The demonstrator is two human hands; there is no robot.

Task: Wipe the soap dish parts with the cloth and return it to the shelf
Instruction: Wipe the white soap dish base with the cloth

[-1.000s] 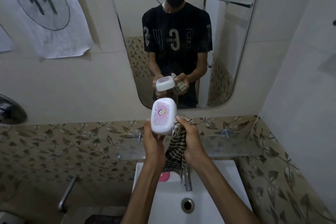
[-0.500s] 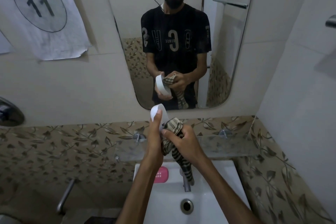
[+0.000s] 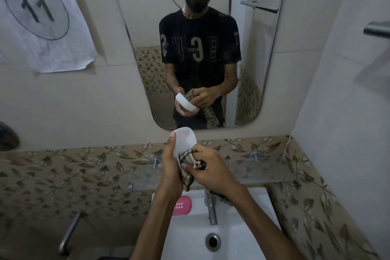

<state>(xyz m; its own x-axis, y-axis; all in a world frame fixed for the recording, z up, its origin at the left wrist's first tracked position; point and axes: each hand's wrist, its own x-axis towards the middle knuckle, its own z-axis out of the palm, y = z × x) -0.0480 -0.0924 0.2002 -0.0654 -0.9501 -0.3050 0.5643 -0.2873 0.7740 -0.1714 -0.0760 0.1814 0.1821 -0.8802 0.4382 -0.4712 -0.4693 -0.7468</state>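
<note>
My left hand (image 3: 170, 167) grips a white soap dish part (image 3: 185, 139) tilted on edge above the sink, its hollow inside turned toward me. My right hand (image 3: 211, 170) is closed on a brown checked cloth (image 3: 187, 162) and presses it into the lower inside of that white part. The cloth's tail hangs down behind my right wrist. A pink slotted soap dish insert (image 3: 182, 205) lies on the sink's back left ledge. The glass shelf (image 3: 259, 170) runs along the wall just behind my hands.
A white sink (image 3: 236, 232) with a chrome tap (image 3: 212, 211) and drain (image 3: 213, 241) lies below my arms. The mirror (image 3: 198, 48) above reflects me. A metal bar (image 3: 69, 232) sits low left, a towel rail (image 3: 375, 30) on the right wall.
The white soap dish part was turned from its outer labelled face to its hollow inside. My right hand moved the cloth up from beside it into the hollow.
</note>
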